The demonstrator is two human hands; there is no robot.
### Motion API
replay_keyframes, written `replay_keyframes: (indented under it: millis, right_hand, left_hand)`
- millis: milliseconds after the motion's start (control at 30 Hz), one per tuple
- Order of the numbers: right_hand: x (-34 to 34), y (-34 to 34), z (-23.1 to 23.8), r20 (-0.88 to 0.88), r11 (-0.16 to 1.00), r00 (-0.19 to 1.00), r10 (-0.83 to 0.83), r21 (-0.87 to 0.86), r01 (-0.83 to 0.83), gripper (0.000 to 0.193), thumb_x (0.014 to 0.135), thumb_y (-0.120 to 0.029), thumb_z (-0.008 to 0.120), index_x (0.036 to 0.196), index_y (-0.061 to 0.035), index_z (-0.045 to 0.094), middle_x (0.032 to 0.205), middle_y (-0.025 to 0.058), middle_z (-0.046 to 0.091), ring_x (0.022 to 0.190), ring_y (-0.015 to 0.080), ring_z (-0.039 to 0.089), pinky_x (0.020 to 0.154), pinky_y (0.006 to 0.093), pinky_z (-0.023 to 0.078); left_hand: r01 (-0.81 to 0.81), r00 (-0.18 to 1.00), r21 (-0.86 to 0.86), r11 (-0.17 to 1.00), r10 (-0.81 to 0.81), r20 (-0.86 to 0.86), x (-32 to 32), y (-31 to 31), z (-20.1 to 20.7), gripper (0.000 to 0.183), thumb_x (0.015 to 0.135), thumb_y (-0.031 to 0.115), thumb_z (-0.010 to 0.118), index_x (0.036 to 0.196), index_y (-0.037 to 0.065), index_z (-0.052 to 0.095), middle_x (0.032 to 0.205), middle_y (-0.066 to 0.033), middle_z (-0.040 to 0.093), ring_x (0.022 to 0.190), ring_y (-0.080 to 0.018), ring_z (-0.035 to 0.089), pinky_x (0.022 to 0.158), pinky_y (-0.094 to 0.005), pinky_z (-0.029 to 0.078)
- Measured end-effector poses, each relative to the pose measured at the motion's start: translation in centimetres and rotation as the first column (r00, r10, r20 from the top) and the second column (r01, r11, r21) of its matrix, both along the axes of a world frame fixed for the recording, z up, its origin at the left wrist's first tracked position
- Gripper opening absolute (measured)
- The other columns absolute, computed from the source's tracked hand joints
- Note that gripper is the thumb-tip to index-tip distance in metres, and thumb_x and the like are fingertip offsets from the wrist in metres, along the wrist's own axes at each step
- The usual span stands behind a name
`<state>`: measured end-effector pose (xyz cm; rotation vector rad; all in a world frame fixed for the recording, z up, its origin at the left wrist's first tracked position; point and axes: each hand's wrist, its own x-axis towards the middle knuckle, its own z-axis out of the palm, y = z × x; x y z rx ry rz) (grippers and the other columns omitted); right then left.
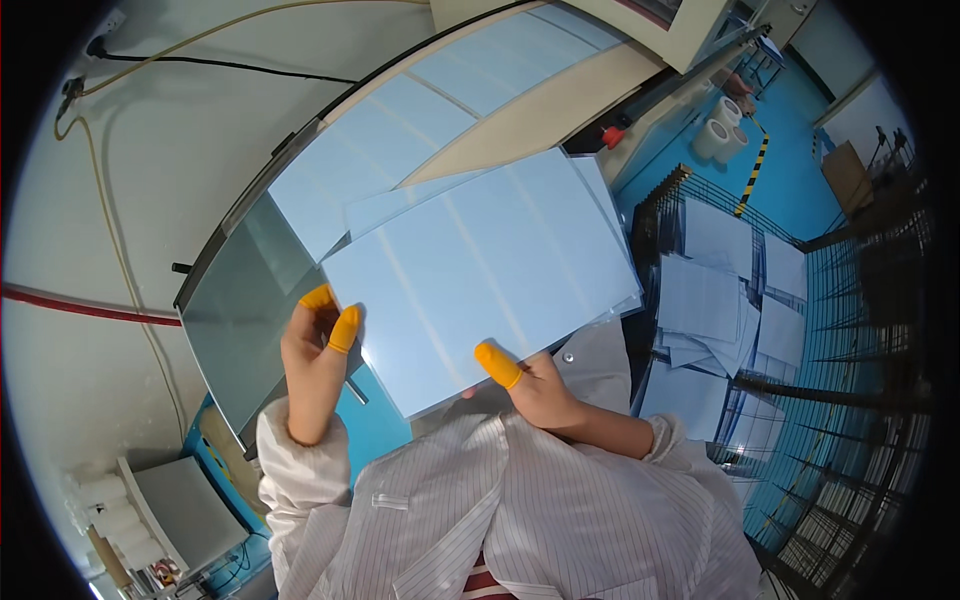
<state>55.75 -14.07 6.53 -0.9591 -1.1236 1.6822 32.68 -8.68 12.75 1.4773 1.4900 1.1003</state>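
The wearer's striped coat (430, 520) occupies the lower foreground. In front of it, the right hand (540, 390) holds the stack of pale blue sheets (480, 280) at its near edge, with the thumb on the upper face and the other fingers mostly hidden below. The left hand (318, 345) is at the left edge of the stack, its thumb and forefinger slightly apart; whether it grips the edge or only touches it cannot be told. Yellow finger covers (497, 365) are fitted on both thumbs and on a finger of the left hand. The stack lies tilted in front of the coat, between the hands; its lower sheets are fanned and project at the right side. To the left and beyond is the desk (235, 310), with a dark, glossy surface at its near end. Further along it, more blue sheets (385, 135) lie in a row beside a beige strip (540, 95). To the right stands a black wire rack (825, 330) containing piles of pale sheets (700, 300). Beyond the stack are a red knob (612, 136) and a beige machine (648, 28). Farther right, white rolls (715, 138) stand on the blue floor (660, 150), near yellow-and-black tape (757, 170).
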Motion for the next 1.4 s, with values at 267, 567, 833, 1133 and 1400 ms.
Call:
replay_keyframes:
  millis: [267,567,833,1133,1400]
  right_hand:
    - [-0.5,0.1,0.0,-0.136,0.998,0.99,0.046,-0.033,-0.051,0.028,0.094,-0.018,0.043,0.088,0.0047,0.058,0.08,0.0123,0.063,0.076,0.0184,0.061,0.078,0.0306,0.046]
    - [0.9,0.9,0.5,-0.158,0.953,0.944,-0.288,-0.147,0.266,0.027,0.091,-0.017,0.048,0.08,0.0056,0.059,0.08,0.018,0.063,0.07,0.0211,0.061,0.071,0.035,0.05]
    - [3.2,0.5,-0.5,-0.01,0.89,0.891,-0.455,0.041,0.455,0.03,0.09,-0.021,0.05,0.072,0.0019,0.057,0.069,0.0136,0.059,0.063,0.0218,0.059,0.066,0.0355,0.051]
    - [3.4,1.1,-0.2,0.048,0.922,0.925,-0.378,0.105,0.371,0.032,0.092,-0.024,0.046,0.071,-0.0011,0.054,0.064,0.0115,0.055,0.062,0.0205,0.056,0.066,0.0351,0.05]
    - [2.8,1.5,-0.2,0.043,0.886,0.886,-0.462,0.063,0.459,0.021,0.089,-0.02,0.051,0.079,-0.0012,0.051,0.067,0.0116,0.057,0.062,0.0205,0.057,0.069,0.0345,0.05]
  left_hand:
    - [-0.286,0.725,-0.144,0.947,0.312,0.615,-3.0,-0.8,-0.1,0.019,0.088,0.001,0.04,0.103,-0.002,0.051,0.085,-0.0025,0.055,0.072,-0.0073,0.051,0.068,-0.0168,0.041]
    - [-0.697,0.645,-0.155,0.7,0.706,0.293,-20.6,-1.6,-1.9,0.031,0.086,0.001,0.033,0.109,-0.007,0.052,0.099,-0.0103,0.056,0.089,-0.0164,0.054,0.082,-0.023,0.041]
    - [-0.676,0.728,0.099,0.73,0.683,-0.067,-20.8,3.2,-3.3,0.032,0.085,0.006,0.05,0.115,-0.004,0.054,0.101,-0.0128,0.058,0.089,-0.0184,0.054,0.08,-0.0257,0.042]
    - [-0.192,0.421,0.127,0.973,0.199,-0.885,-17.6,0.4,-2.1,0.079,0.068,0.051,0.069,0.112,-0.011,0.05,0.112,-0.0335,0.048,0.116,-0.0439,0.039,0.096,-0.0448,0.034]
    - [-0.167,0.43,0.234,0.958,0.284,-0.857,-13.9,1.8,-1.5,0.074,0.072,0.042,0.07,0.118,-0.011,0.046,0.124,-0.0284,0.043,0.12,-0.0397,0.037,0.1,-0.0416,0.032]
